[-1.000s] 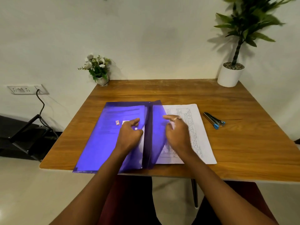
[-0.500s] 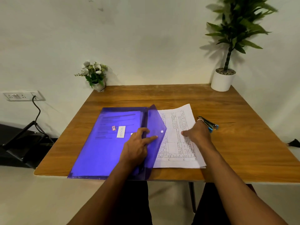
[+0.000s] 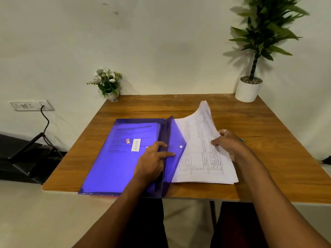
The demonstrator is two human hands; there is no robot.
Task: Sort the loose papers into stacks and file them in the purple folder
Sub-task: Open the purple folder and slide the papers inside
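Observation:
The purple folder lies flat on the wooden table, its flap opened to the right over a stack of printed papers. Sheets show faintly through the folder's cover. My left hand presses on the folder's right edge, with fingers spread across the flap's fold. My right hand grips the right edge of the paper stack and lifts it, so the far corner curls up off the table.
A small pot of white flowers stands at the table's back left and a tall green plant in a white pot at the back right. A wall socket with a black cable is at left. A black chair sits beside the table.
My right hand left the folder flap, reached to the right edge of the papers and has raised that edge. My left hand slid onto the flap's fold and stays there.

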